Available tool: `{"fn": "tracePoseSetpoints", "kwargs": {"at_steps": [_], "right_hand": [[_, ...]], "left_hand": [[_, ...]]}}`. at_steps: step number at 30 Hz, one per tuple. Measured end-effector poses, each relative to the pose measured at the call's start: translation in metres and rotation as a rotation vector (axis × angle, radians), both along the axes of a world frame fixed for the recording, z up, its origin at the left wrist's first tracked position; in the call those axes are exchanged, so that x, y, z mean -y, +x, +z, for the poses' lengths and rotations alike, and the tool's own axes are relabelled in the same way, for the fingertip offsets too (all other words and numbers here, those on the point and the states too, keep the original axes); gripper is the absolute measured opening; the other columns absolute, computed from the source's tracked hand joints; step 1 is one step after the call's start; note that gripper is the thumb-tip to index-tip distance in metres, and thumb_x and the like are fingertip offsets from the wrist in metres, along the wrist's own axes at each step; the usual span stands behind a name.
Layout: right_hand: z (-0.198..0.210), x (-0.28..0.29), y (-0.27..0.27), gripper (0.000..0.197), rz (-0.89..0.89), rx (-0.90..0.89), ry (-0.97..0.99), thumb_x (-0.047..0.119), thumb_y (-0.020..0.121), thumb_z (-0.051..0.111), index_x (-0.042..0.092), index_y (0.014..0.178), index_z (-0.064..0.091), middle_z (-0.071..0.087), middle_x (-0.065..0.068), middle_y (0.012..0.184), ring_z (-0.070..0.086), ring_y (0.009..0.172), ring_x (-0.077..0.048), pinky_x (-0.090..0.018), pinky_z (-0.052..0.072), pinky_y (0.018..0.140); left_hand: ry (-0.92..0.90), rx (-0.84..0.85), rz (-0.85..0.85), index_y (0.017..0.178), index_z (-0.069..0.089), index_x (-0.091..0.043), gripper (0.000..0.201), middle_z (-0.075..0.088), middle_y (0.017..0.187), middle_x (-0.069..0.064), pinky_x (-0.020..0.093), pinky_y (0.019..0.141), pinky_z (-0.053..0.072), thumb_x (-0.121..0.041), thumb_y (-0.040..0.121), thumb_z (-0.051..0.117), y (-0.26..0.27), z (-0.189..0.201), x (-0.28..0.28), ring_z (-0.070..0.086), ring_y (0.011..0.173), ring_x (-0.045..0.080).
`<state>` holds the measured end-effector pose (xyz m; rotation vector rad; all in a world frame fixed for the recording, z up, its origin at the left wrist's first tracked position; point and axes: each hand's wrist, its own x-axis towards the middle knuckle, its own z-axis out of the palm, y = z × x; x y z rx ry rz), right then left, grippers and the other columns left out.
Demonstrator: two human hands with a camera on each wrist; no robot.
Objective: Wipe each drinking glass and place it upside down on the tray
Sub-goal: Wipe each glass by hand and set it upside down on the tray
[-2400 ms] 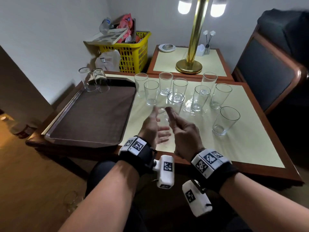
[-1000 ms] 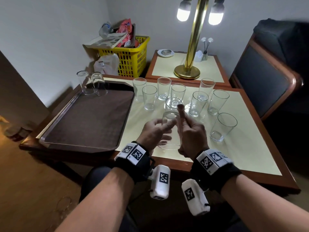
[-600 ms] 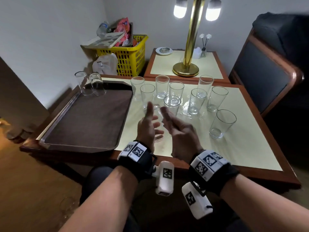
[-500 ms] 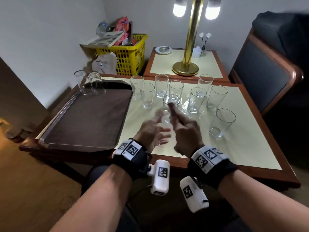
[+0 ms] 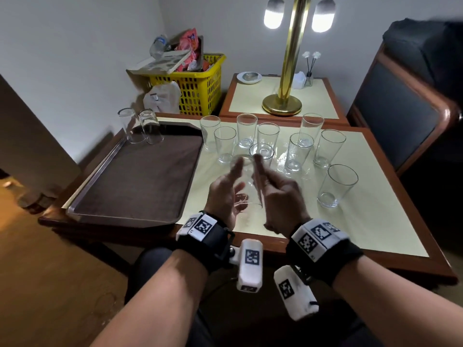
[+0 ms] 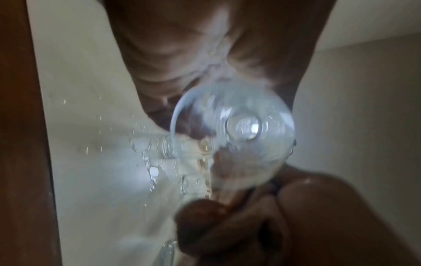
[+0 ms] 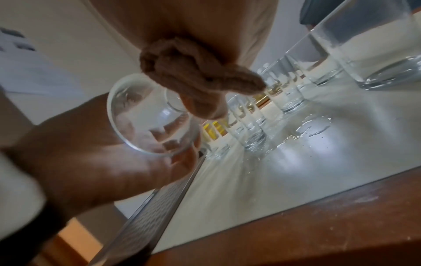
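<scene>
We note nine upright glasses (image 5: 299, 151) clustered on the cream counter (image 5: 375, 221), all beyond the hands; the nearest one (image 5: 337, 185) stands apart at the right. Water droplets (image 7: 314, 126) lie on the counter surface among their bases. A brown tray (image 5: 140, 181) sits on the counter's left part, with two inverted glasses (image 5: 142, 126) at its far left corner. Behind the counter we see a second small table with a brass lamp (image 5: 288, 71), a yellow basket (image 5: 198, 91) full of clutter, and a dark chair (image 5: 406, 108) at right.

The held glass (image 5: 246, 186) is off the counter, between both hands, near the front edge and right of the tray. It is tilted, base away from us and mouth toward the wrists. The left hand (image 5: 224, 194) cradles it from the left side, palm against the wall, fingers loosely wrapped round it. The right hand (image 5: 280, 196) is against the glass's right side, fingers curled; the right wrist view shows it bunched above the rim. Whether the right hand grips the glass itself, we cannot tell. Both wrist views are motion-blurred.
</scene>
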<state>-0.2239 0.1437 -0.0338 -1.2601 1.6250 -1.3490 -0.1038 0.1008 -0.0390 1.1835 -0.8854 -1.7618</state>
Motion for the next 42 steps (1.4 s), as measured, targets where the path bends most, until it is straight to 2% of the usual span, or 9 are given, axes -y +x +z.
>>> {"fn": "tracePoseSetpoints", "kwargs": {"at_steps": [2, 6, 13, 21, 26, 30, 35, 39, 42], "right_hand": [[-0.002, -0.003, 0.008, 0.032, 0.061, -0.011, -0.024, 0.039, 0.104, 0.055, 0.055, 0.131, 0.058, 0.069, 0.023, 0.123, 0.046, 0.049, 0.009, -0.007, 0.039, 0.048], [-0.001, 0.005, -0.007, 0.029, -0.124, 0.009, 0.011, 0.048, 0.102, 0.054, 0.059, 0.128, 0.057, 0.048, 0.024, 0.075, 0.041, 0.056, 0.005, -0.020, 0.041, 0.051], [0.003, 0.001, 0.005, 0.033, -0.022, 0.012, -0.038, 0.029, 0.104, 0.056, 0.050, 0.129, 0.062, 0.063, 0.016, 0.095, 0.047, 0.049, 0.007, -0.013, 0.038, 0.050], [-0.001, -0.008, 0.013, 0.035, 0.028, -0.013, -0.062, 0.035, 0.103, 0.056, 0.060, 0.128, 0.057, 0.069, 0.021, 0.107, 0.049, 0.054, 0.005, -0.023, 0.046, 0.053], [0.002, 0.005, 0.000, 0.030, -0.173, 0.023, -0.005, 0.042, 0.102, 0.054, 0.061, 0.125, 0.058, 0.056, 0.019, 0.079, 0.048, 0.053, -0.006, -0.035, 0.045, 0.055], [0.000, -0.006, 0.016, 0.032, -0.021, 0.022, -0.047, 0.036, 0.103, 0.057, 0.051, 0.131, 0.062, 0.071, 0.014, 0.124, 0.061, 0.062, 0.004, -0.021, 0.050, 0.055], [0.001, 0.003, -0.005, 0.028, -0.138, 0.025, -0.022, 0.045, 0.102, 0.055, 0.057, 0.127, 0.060, 0.054, 0.023, 0.075, 0.039, 0.057, 0.006, -0.021, 0.038, 0.056], [-0.004, -0.005, 0.009, 0.035, 0.048, 0.036, -0.046, 0.033, 0.104, 0.055, 0.061, 0.126, 0.057, 0.070, 0.027, 0.113, 0.055, 0.074, 0.000, -0.017, 0.045, 0.058], [0.006, 0.003, -0.007, 0.028, 0.045, 0.016, 0.023, 0.035, 0.103, 0.057, 0.053, 0.122, 0.067, 0.070, 0.012, 0.086, 0.051, 0.058, -0.009, -0.024, 0.040, 0.051]], "left_hand": [[0.086, 0.011, 0.043, 0.124, 0.055, -0.012, 0.071, 0.063, 0.118, 0.015, 0.045, 0.091, 0.053, -0.074, 0.088, 0.053, -0.002, -0.003, 0.003, 0.062, 0.104, 0.029], [0.038, 0.058, -0.262, 0.118, 0.057, -0.013, 0.046, 0.066, 0.110, 0.018, 0.035, 0.071, 0.055, -0.047, 0.089, 0.068, 0.004, -0.003, -0.001, 0.068, 0.085, 0.027], [0.108, 0.072, -0.138, 0.115, 0.054, -0.012, 0.061, 0.064, 0.125, 0.024, 0.049, 0.097, 0.052, -0.069, 0.096, 0.045, 0.000, 0.004, 0.005, 0.065, 0.108, 0.038], [0.062, 0.042, 0.003, 0.129, 0.054, -0.015, 0.071, 0.061, 0.122, 0.012, 0.047, 0.095, 0.050, -0.073, 0.089, 0.052, 0.004, 0.008, 0.006, 0.059, 0.113, 0.032], [-0.004, 0.073, -0.278, 0.112, 0.060, -0.015, 0.046, 0.065, 0.108, 0.012, 0.036, 0.072, 0.052, -0.047, 0.082, 0.073, 0.012, 0.007, 0.002, 0.065, 0.091, 0.027], [0.053, 0.079, -0.003, 0.121, 0.057, -0.012, 0.080, 0.061, 0.111, 0.010, 0.040, 0.082, 0.051, -0.080, 0.079, 0.059, 0.004, 0.001, 0.005, 0.060, 0.091, 0.027], [0.005, 0.079, -0.239, 0.126, 0.058, -0.008, 0.065, 0.066, 0.117, 0.020, 0.039, 0.077, 0.053, -0.052, 0.081, 0.074, 0.004, 0.000, 0.000, 0.065, 0.089, 0.030], [0.045, 0.030, 0.057, 0.121, 0.058, -0.014, 0.073, 0.066, 0.110, 0.012, 0.045, 0.090, 0.054, -0.076, 0.082, 0.060, -0.008, -0.006, -0.003, 0.067, 0.093, 0.031], [0.030, 0.038, -0.085, 0.107, 0.058, -0.014, 0.042, 0.066, 0.099, 0.011, 0.038, 0.078, 0.052, -0.052, 0.091, 0.067, -0.008, -0.007, -0.011, 0.065, 0.080, 0.027]]}}
